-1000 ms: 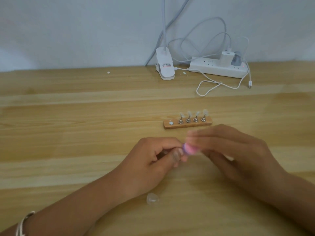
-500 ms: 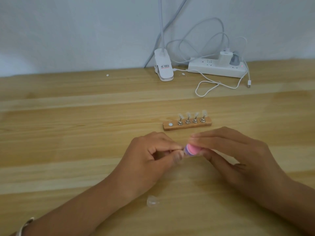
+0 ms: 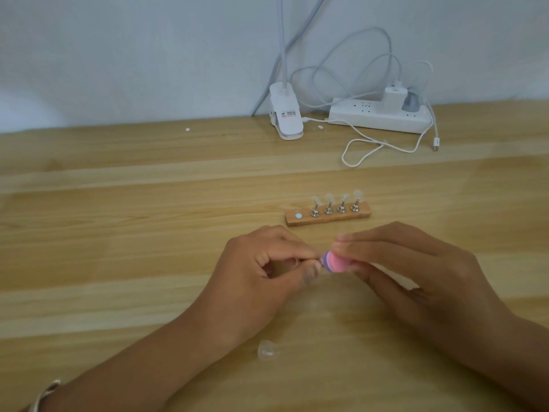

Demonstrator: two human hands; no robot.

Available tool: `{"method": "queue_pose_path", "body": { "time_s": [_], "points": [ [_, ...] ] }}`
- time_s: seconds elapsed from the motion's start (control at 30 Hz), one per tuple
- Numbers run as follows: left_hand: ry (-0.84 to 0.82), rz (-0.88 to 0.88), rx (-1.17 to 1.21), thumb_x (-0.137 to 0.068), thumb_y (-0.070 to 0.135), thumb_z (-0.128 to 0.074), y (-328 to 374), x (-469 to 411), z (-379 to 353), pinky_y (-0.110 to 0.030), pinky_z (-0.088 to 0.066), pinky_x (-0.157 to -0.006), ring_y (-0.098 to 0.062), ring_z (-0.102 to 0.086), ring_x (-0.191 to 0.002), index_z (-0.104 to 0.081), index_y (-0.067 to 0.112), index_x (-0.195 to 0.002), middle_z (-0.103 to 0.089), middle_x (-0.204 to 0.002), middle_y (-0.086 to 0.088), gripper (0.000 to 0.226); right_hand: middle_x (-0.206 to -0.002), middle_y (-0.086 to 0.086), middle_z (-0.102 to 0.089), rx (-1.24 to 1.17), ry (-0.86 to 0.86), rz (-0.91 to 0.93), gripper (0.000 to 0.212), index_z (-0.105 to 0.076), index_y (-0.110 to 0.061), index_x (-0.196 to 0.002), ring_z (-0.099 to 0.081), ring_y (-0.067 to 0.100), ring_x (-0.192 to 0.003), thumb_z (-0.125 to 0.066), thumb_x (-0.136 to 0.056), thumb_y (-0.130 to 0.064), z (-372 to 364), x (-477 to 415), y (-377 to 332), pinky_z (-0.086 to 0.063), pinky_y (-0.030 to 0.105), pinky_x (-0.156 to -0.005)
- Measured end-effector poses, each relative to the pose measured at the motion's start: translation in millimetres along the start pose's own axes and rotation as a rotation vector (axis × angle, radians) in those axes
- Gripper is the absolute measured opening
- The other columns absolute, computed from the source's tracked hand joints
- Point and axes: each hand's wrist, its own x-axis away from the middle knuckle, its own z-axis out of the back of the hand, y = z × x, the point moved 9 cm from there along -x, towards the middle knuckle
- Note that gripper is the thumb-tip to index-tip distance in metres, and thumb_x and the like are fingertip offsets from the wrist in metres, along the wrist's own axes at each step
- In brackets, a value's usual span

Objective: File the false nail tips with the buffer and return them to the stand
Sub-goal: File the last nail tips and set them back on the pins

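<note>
Wood-grain table (image 3: 118, 263), seen from the head camera, with filing under way. Left grip (image 3: 267, 269) closed to a tight pinch, thumb against forefinger, apparently on a nail tip, too well hidden between the fingertips to make out. Right grip (image 3: 416, 272) wrapped round a pink-and-purple buffer (image 3: 423, 263), fingers above and thumb below, striped end pressed up against the left pinch. Both low over the table, near the stand (image 3: 364, 215) and on the person's side of it.

On the stand, four clear tips (image 3: 329, 199) upright on metal pegs. Leftmost spot (image 3: 298, 216) bare, marked by a white dot, and probably the home of the nail tip. Close to the left forearm, one loose tip (image 3: 267, 350) flat on the table, apart from everything else. Filed or not, impossible to say. Equally unclear for the four on the pegs.

Left to do at the least, judging by the layout: finish the nail tip, then seat it on the bare spot.

Against the far wall, a power strip (image 3: 377, 117), a white lamp clip (image 3: 286, 117) and a looped cable (image 3: 356, 150), all well away from the work.
</note>
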Motion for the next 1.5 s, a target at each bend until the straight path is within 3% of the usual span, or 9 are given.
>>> {"method": "queue_pose_path", "body": {
  "time_s": [0.17,0.3,0.43,0.57,0.7,0.83,1.03,1.17,1.5],
  "points": [
    [0.002,0.005,0.012,-0.073,0.026,-0.079,1,0,1,-0.016,-0.039,-0.057,-0.004,-0.057,-0.064,-0.08,0.025,-0.085,-0.068,-0.075,0.002,0.012,-0.108,0.004,-0.073,-0.034,-0.033,0.076,0.018,-0.078,-0.007,-0.106,-0.071,0.015,-0.103,-0.07,-0.089,-0.005,-10,1,-14,-0.056,0.028,-0.086],
    [0.004,0.002,-0.012,-0.076,0.015,-0.081,2,0,1,-0.012,-0.037,-0.058,-0.002,-0.054,-0.063,-0.08,0.021,-0.087,-0.067,-0.074,0.002,0.013,-0.108,0.003,-0.073,-0.031,-0.013,0.019,0.022,-0.077,-0.007,-0.105,-0.072,0.015,-0.099,-0.07,-0.085,0.0,-2,-1,1,-0.057,0.032,-0.082],
    [0.009,-0.015,0.022,-0.071,0.037,-0.078,3,1,2,-0.019,-0.044,-0.06,-0.01,-0.062,-0.07,-0.078,0.028,-0.086,-0.069,-0.077,0.001,0.018,-0.113,0.006,-0.072,-0.066,-0.059,0.115,0.02,-0.076,-0.006,-0.109,-0.07,0.017,-0.107,-0.065,-0.092,-0.002,-13,0,-13,-0.056,0.028,-0.089],
    [0.0,-0.01,-0.014,-0.075,0.027,-0.079,2,0,0,-0.015,-0.038,-0.06,-0.008,-0.058,-0.067,-0.079,0.031,-0.087,-0.068,-0.077,0.004,0.013,-0.113,0.006,-0.072,-0.019,-0.041,0.068,0.023,-0.076,-0.006,-0.107,-0.071,0.019,-0.103,-0.066,-0.088,0.002,-3,-2,2,-0.057,0.035,-0.084],
    [0.006,-0.004,0.003,-0.073,0.033,-0.074,0,2,1,-0.021,-0.045,-0.062,-0.012,-0.063,-0.073,-0.078,0.028,-0.089,-0.07,-0.079,0.003,0.017,-0.12,0.007,-0.069,-0.084,-0.095,0.18,0.021,-0.075,-0.006,-0.111,-0.067,0.02,-0.115,-0.059,-0.098,-0.008,-15,1,-14,-0.054,0.031,-0.094],
    [0.004,-0.011,-0.004,-0.075,0.026,-0.077,2,0,0,-0.018,-0.04,-0.06,-0.009,-0.058,-0.067,-0.078,0.034,-0.086,-0.069,-0.076,0.002,0.013,-0.117,0.006,-0.07,-0.028,-0.059,0.114,0.023,-0.075,-0.006,-0.109,-0.068,0.015,-0.11,-0.065,-0.089,0.003,-6,-3,4,-0.055,0.032,-0.091],
    [0.01,-0.004,0.02,-0.074,0.026,-0.078,-2,1,1,-0.026,-0.045,-0.059,-0.013,-0.061,-0.069,-0.079,0.027,-0.085,-0.069,-0.077,0.0,0.011,-0.119,0.007,-0.069,-0.068,-0.1,0.181,0.022,-0.075,-0.005,-0.11,-0.067,0.018,-0.115,-0.061,-0.095,0.0,-12,1,-6,-0.054,0.032,-0.095],
    [-0.007,-0.008,0.016,-0.075,0.022,-0.078,1,1,0,-0.021,-0.041,-0.06,-0.01,-0.059,-0.067,-0.079,0.025,-0.086,-0.07,-0.077,0.003,0.012,-0.116,0.007,-0.07,-0.016,-0.047,0.12,0.026,-0.076,-0.004,-0.106,-0.07,0.018,-0.107,-0.069,-0.084,0.006,-4,-3,3,-0.056,0.035,-0.089],
    [-0.005,0.022,0.06,-0.073,0.019,-0.079,-1,1,0,-0.023,-0.046,-0.061,-0.009,-0.063,-0.068,-0.08,0.018,-0.085,-0.07,-0.076,-0.001,0.012,-0.116,0.007,-0.07,-0.084,-0.069,0.175,0.022,-0.075,-0.004,-0.109,-0.068,0.019,-0.111,-0.064,-0.091,0.001,-11,1,-11,-0.055,0.031,-0.092]
  ]
}}
